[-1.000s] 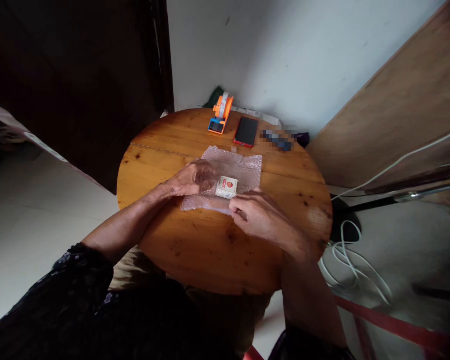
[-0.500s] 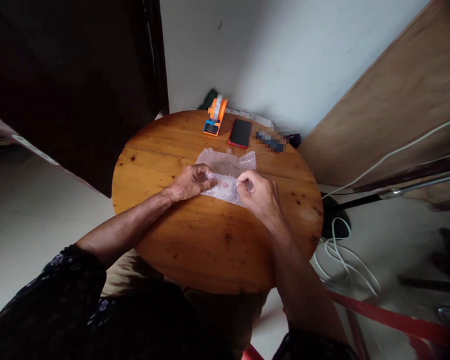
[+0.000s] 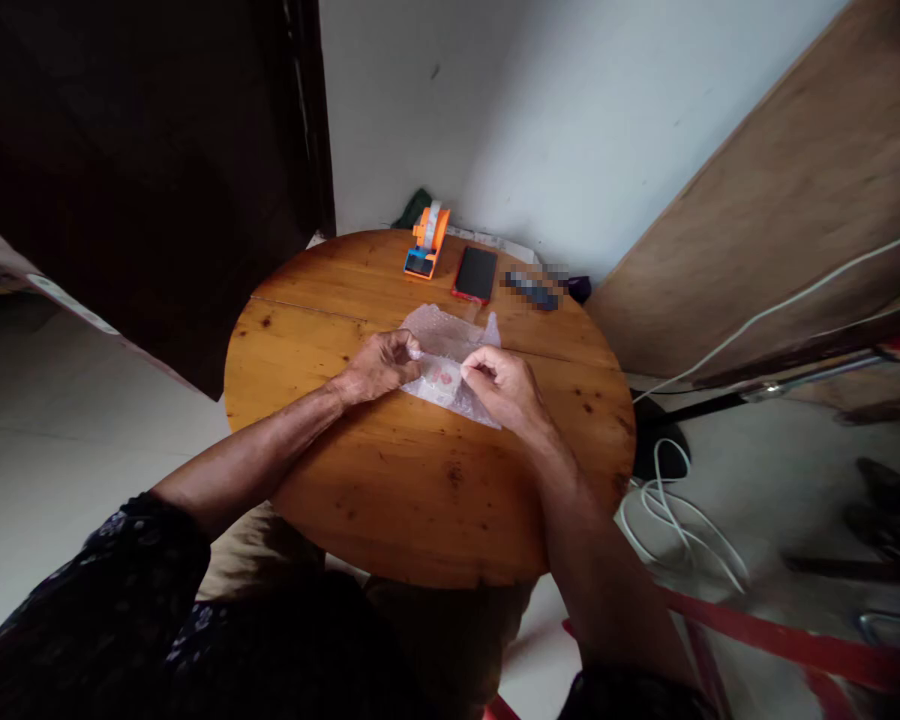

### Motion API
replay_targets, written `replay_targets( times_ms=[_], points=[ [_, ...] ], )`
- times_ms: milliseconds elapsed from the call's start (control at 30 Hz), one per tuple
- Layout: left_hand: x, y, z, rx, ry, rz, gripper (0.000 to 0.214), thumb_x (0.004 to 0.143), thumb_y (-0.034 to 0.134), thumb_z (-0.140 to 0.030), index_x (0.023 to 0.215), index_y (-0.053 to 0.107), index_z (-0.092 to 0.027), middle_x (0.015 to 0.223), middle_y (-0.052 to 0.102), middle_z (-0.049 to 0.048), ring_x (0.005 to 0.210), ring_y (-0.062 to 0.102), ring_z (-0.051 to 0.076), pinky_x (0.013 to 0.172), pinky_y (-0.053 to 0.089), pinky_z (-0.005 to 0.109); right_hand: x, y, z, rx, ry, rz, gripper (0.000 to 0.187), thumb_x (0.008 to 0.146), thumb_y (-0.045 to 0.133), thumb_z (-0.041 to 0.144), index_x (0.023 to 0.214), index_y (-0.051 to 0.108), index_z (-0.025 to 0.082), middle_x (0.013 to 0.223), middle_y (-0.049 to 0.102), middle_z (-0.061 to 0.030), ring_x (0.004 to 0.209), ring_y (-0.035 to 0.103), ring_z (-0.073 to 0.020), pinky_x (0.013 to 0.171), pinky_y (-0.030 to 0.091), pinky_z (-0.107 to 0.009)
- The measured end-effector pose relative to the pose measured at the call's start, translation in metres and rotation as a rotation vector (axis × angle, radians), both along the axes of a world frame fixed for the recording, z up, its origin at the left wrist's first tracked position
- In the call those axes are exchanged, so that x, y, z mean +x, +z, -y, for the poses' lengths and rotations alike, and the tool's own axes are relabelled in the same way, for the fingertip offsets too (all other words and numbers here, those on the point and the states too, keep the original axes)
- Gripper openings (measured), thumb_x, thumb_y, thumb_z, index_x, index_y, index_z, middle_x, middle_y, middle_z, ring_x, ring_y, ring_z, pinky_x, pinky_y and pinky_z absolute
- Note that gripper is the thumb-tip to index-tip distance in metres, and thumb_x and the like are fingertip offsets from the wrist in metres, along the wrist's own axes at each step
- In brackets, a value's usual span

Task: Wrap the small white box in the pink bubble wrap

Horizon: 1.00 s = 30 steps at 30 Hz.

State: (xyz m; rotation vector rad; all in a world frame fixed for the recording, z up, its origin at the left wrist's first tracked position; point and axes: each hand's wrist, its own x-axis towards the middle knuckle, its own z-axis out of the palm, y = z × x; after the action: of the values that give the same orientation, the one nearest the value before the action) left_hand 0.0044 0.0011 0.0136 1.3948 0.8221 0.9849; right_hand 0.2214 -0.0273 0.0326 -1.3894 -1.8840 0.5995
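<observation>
One small box (image 3: 442, 379) lies under a layer of bubble wrap (image 3: 436, 324) on the round wooden counter (image 3: 390, 480); its red print shows through, too hazy to read. The left hand (image 3: 381, 366) has a narrow grip, pinching the wrap just beside the box, and the right hand (image 3: 506, 388) pinches it likewise on the other side. Toward the far edge sit an orange and blue tape dispenser (image 3: 428, 242), a phone (image 3: 475, 272) and a pixelated dark object (image 3: 531, 290). Broad wood stretches from the wrap to the near edge
</observation>
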Motion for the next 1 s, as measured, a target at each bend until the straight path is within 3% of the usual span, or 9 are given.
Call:
replay_targets(
  times_ms=[167,400,600,767,900,1000],
  points=[
    [-0.004,0.004,0.001,0.055,-0.006,-0.077,0.027,0.07,0.076,-0.024,0.08,0.053,-0.017,0.071,0.053,-0.0039,0.061,0.046,0.007,0.056,0.036,0.02,-0.001,-0.002,0.001,-0.07,0.033,-0.027,0.012,0.078,0.056,0.031,0.071,0.059,0.021,0.066,0.063,-0.0003,0.062,0.057,-0.0153,0.061,0.042,-0.028],
    [0.009,-0.006,0.002,0.034,0.01,-0.043,0.041,0.069,0.081,-0.027,0.1,0.057,-0.015,0.09,0.059,0.0014,0.074,0.052,0.009,0.064,0.042,0.022,0.0,-0.002,0.003,-0.072,0.029,0.013,0.012,0.079,0.056,0.03,0.072,0.06,0.021,0.065,0.062,0.0007,0.061,0.056,-0.0146,0.059,0.04,-0.028],
    [0.012,-0.011,-0.001,-0.017,0.009,-0.042,0.034,0.072,0.075,-0.021,0.101,0.059,-0.014,0.083,0.059,-0.0008,0.069,0.052,0.008,0.062,0.042,0.021,0.004,0.001,0.003,-0.094,0.019,0.05,0.012,0.083,0.056,0.032,0.075,0.059,0.022,0.063,0.06,0.0017,0.057,0.053,-0.014,0.056,0.038,-0.028],
    [0.013,-0.009,-0.002,0.0,0.052,-0.074,0.025,0.075,0.071,-0.017,0.099,0.063,-0.014,0.077,0.059,-0.0021,0.067,0.051,0.008,0.061,0.041,0.02,0.006,-0.003,0.001,-0.102,-0.019,0.109,0.011,0.084,0.056,0.027,0.091,0.063,0.021,0.078,0.068,-0.0034,0.068,0.062,-0.0182,0.065,0.046,-0.032],
    [0.015,-0.007,-0.002,0.007,0.072,-0.077,0.023,0.075,0.072,-0.019,0.095,0.063,-0.014,0.072,0.057,-0.0033,0.063,0.049,0.007,0.059,0.039,0.02,-0.001,-0.002,0.006,0.06,-0.044,0.179,0.022,0.084,0.053,0.019,0.102,0.065,0.021,0.1,0.069,-0.0085,0.085,0.065,-0.0222,0.076,0.051,-0.036],
    [0.017,-0.004,-0.002,0.003,0.071,-0.083,0.022,0.074,0.071,-0.02,0.094,0.063,-0.014,0.073,0.058,-0.0031,0.062,0.05,0.008,0.059,0.04,0.021,-0.008,0.004,0.013,0.261,0.058,0.249,0.023,0.088,0.049,0.016,0.099,0.068,0.021,0.109,0.068,-0.0101,0.102,0.063,-0.0251,0.091,0.049,-0.04]
  ],
)
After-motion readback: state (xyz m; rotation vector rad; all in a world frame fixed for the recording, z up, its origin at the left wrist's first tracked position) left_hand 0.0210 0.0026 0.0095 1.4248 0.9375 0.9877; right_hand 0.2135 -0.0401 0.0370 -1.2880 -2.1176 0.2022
